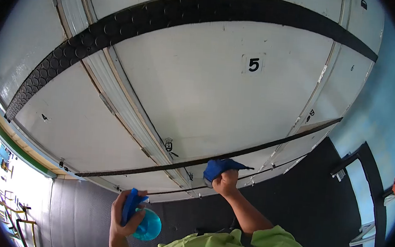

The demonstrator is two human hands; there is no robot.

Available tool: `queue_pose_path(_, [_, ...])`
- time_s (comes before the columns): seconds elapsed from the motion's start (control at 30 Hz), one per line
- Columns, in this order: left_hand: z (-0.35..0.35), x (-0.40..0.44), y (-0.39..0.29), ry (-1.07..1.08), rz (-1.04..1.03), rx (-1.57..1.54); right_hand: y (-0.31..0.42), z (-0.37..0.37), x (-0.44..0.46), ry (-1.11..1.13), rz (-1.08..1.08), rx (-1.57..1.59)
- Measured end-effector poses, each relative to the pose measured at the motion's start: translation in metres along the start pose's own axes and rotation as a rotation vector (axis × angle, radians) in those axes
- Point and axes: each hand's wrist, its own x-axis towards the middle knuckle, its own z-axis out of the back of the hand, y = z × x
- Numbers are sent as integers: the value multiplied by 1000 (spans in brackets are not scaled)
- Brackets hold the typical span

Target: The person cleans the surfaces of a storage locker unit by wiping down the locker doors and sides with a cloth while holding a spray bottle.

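My left hand (126, 215), at the lower left of centre, is closed round a spray bottle (147, 225) with a blue trigger head and a translucent turquoise body. A dark blue cloth (222, 167) is bunched in my right hand (226, 182), whose fingers are closed on it. The cloth rests against the lower part of the pale locker front, just below a dark horizontal strip (185, 163). Above it is the large locker door (200, 86) marked 5, with a small lock at its lower left.
Doors marked 4 (45, 118) and 6 (351, 68) flank the middle one. A thick black textured band (168, 16) crosses higher up. Dark flooring (294, 196) lies below. A black-framed object (374, 174) stands by the blue wall at right, and metal frames (25, 223) at far left.
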Motion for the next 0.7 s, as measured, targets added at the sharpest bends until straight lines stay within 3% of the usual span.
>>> queue_pose_path(0.1, [-7,16,2,77,-31,53,49,6,30,-2,-135,240])
queue_pose_path(0.17, [-19,29,2,3,-243,67,89,9,64,3,-170,245])
queue_pose_path(0.27, [-24,40,-13,-9,-185,29,114,-9,93,17,-183,163])
queue_pose_path(0.47, [-9,36,-14,-6,-189,-39,117,-35,118,99,37,-202])
queue_pose_path(0.57, [6,30,-8,-10,-173,20,103,-53,110,-17,87,-143])
queue_pose_path(0.63, [14,25,-6,-27,-156,16,102,-58,104,34,73,-157])
queue_pose_path(0.7, [20,22,-5,-39,-142,12,105,-65,104,-71,-122,135])
